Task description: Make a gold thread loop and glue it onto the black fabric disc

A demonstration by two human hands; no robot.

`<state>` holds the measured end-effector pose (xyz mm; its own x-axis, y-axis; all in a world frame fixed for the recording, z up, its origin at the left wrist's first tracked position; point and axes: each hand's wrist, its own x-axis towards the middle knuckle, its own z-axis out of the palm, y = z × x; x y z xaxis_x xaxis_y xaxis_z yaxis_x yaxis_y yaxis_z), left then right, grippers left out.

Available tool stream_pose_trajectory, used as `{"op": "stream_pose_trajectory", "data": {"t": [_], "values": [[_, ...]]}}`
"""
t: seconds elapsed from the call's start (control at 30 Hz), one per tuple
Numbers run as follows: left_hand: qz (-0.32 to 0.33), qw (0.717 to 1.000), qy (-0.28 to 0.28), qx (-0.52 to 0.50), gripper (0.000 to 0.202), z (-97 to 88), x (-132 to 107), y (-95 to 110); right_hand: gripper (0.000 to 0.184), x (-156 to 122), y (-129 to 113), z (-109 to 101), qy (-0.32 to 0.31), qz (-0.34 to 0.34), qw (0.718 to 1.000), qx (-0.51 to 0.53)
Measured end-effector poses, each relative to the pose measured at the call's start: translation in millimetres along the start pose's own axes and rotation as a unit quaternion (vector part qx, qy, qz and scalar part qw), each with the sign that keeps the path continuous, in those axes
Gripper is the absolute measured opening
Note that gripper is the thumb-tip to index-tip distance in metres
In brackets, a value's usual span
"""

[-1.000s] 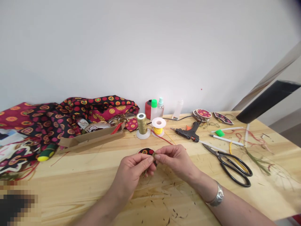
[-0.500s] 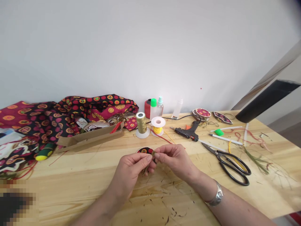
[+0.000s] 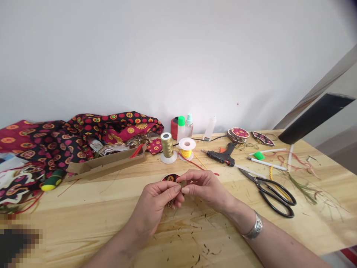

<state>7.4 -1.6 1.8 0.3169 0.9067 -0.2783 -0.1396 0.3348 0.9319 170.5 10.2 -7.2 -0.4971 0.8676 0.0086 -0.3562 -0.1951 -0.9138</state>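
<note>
My left hand (image 3: 157, 199) and my right hand (image 3: 206, 189) meet over the middle of the table (image 3: 92, 223), with fingertips pinched close together. Between them is a small length of gold-olive cord (image 3: 182, 183), mostly covered by the fingers. A braided-looking strand (image 3: 170, 203) hangs below my left fingertips. Just behind the fingers shows a black patterned fabric piece (image 3: 171, 178) with a pale edge; the rest of it is hidden. A gold thread spool (image 3: 167, 146) and a yellow cord spool (image 3: 186, 149) stand beyond my hands.
Black-handled scissors (image 3: 275, 195) lie to the right, near a glue gun (image 3: 223, 155) and a white pen (image 3: 267, 164). Patterned fabric (image 3: 92, 126) and a cardboard box (image 3: 111, 165) occupy the left. Bottles (image 3: 181, 130) stand by the wall, and a black tube (image 3: 315, 119) leans at right.
My right fingertips have shifted slightly and loosened a little around the cord, showing more of it. My left hand keeps its pinch. The view has moved very slightly.
</note>
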Motion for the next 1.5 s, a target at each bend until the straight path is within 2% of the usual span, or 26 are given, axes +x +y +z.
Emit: {"op": "stream_pose_trajectory", "data": {"t": [0.17,0.23,0.4,0.6,0.73,0.83,0.93,1.07,1.23,1.5], "values": [[0.0,1.0,-0.024,0.003,0.017,-1.3,0.1,-1.4,0.012,-1.3,-2.2,0.7,0.108,-0.054,0.985,-0.127],[-0.003,1.0,-0.031,0.0,0.017,-1.5,0.3,-1.4,0.011,-1.7,-2.8,1.4,0.13,-0.065,0.975,-0.169],[-0.005,0.999,-0.039,-0.012,0.017,-2.0,1.0,-1.5,0.012,-3.6,-2.4,3.2,0.135,-0.102,0.96,-0.223],[-0.017,0.998,-0.054,-0.019,0.016,-2.2,-1.5,-3.2,0.014,-5.8,0.2,1.0,0.13,-0.133,0.922,-0.339],[-0.039,0.996,-0.065,-0.042,0.021,-1.7,-1.9,-2.6,0.018,-5.9,-1.1,1.8,0.116,-0.111,0.936,-0.315],[-0.043,0.997,-0.059,-0.03,0.025,-1.1,-1.1,-2.6,0.018,-5.8,-2.2,2.0,0.13,-0.111,0.926,-0.336],[-0.018,0.999,-0.038,0.029,0.023,-0.7,0.2,-3.5,0.016,-5.8,-1.4,1.3,0.147,-0.12,0.911,-0.366],[0.012,0.994,-0.012,0.104,0.024,-0.5,1.0,-4.1,0.016,-6.0,0.0,2.0,0.134,-0.119,0.916,-0.36],[0.034,0.985,0.023,0.17,0.022,0.9,-0.7,-2.0,0.015,-5.7,-2.7,4.6,0.152,-0.106,0.91,-0.37],[0.075,0.969,0.039,0.232,0.018,-1.5,-2.2,-2.1,0.016,-5.6,-2.6,6.4,0.14,-0.096,0.93,-0.326]]}}
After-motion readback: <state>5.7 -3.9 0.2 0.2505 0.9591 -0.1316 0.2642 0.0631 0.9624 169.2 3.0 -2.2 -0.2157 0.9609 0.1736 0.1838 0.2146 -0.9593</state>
